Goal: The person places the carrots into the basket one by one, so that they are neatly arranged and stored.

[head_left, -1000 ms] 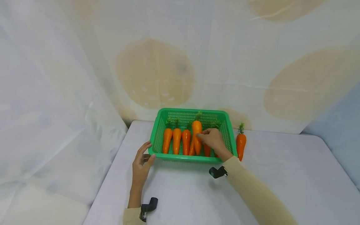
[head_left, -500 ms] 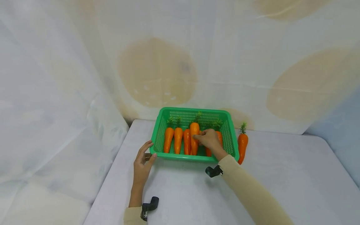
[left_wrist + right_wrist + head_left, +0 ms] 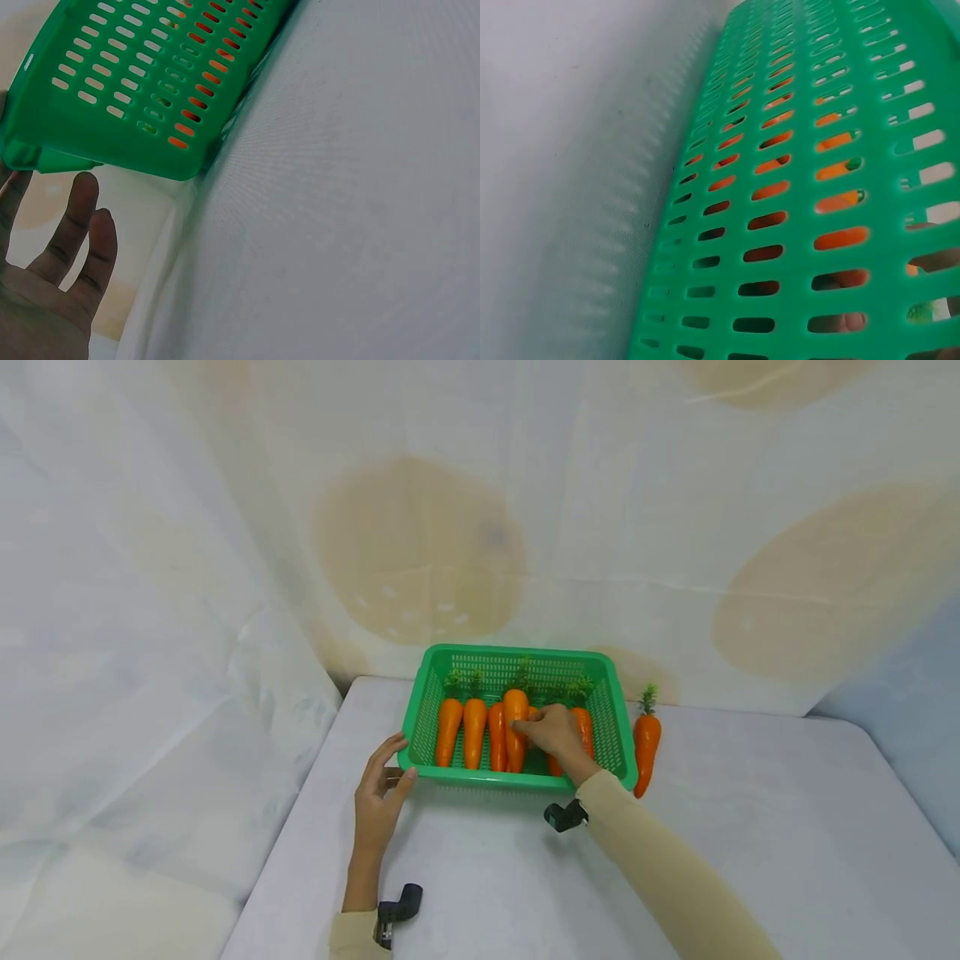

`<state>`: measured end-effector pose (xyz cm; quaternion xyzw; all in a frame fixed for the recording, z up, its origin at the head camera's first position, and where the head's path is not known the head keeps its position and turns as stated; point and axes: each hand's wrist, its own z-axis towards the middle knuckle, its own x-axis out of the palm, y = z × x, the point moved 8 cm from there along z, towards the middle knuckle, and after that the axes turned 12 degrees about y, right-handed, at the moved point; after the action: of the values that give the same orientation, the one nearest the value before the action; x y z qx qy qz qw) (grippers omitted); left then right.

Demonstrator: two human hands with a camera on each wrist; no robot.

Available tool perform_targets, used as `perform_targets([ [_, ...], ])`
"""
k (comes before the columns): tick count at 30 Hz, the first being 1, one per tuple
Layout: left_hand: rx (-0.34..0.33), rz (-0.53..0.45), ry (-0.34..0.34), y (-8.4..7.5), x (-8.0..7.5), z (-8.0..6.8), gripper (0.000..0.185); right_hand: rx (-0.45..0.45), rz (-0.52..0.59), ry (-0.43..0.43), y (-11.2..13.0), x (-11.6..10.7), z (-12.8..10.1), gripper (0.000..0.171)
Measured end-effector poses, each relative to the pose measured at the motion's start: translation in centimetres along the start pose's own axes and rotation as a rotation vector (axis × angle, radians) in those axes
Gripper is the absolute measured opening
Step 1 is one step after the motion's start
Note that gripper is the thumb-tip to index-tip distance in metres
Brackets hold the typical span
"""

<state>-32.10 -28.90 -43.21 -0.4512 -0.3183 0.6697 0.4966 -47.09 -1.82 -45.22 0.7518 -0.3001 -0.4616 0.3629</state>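
Note:
A green slotted basket (image 3: 613,727) stands on the white table and holds several orange carrots with green tops. My right hand (image 3: 553,732) reaches over the near rim and pinches one carrot (image 3: 515,727) near the basket's middle; that carrot lies partly on the others. My left hand (image 3: 378,793) rests with straight fingers against the basket's near left corner (image 3: 45,150), seen close in the left wrist view. The right wrist view shows only the basket's slotted wall (image 3: 802,187) with orange behind the slots.
One more carrot (image 3: 645,739) lies on the table just outside the basket's right side. A draped cloth with tan patches (image 3: 420,552) rises behind the table and at the left. The table (image 3: 750,860) stretches out at the near right.
My right hand has moved the carrot it holds a little left and lower among the others. The left hand has stayed at the basket's corner.

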Motion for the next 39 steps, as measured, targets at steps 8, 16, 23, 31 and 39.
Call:
perform_targets([
  [8, 0.009, -0.001, 0.008, -0.3, 0.3, 0.2, 0.045, -0.029, -0.035, -0.010, 0.1, 0.0, 0.1, 0.042],
  [16, 0.015, -0.008, 0.016, -0.5, 0.7, 0.4, 0.046, -0.041, -0.043, -0.011, -0.1, -0.3, 0.0, 0.044],
  [23, 0.026, -0.012, 0.016, -0.7, 0.7, 0.7, 0.046, -0.061, -0.048, 0.017, 0.6, -1.2, -0.7, 0.032],
  [31, 0.021, -0.010, 0.005, -0.5, 0.1, 0.0, 0.046, -0.157, -0.035, 0.014, 1.2, -3.3, -2.2, 0.037],
  [39, 0.004, 0.018, 0.001, 0.0, 0.0, -0.1, 0.047, -0.201, -0.012, -0.017, 0.4, -6.2, -4.2, 0.039],
])
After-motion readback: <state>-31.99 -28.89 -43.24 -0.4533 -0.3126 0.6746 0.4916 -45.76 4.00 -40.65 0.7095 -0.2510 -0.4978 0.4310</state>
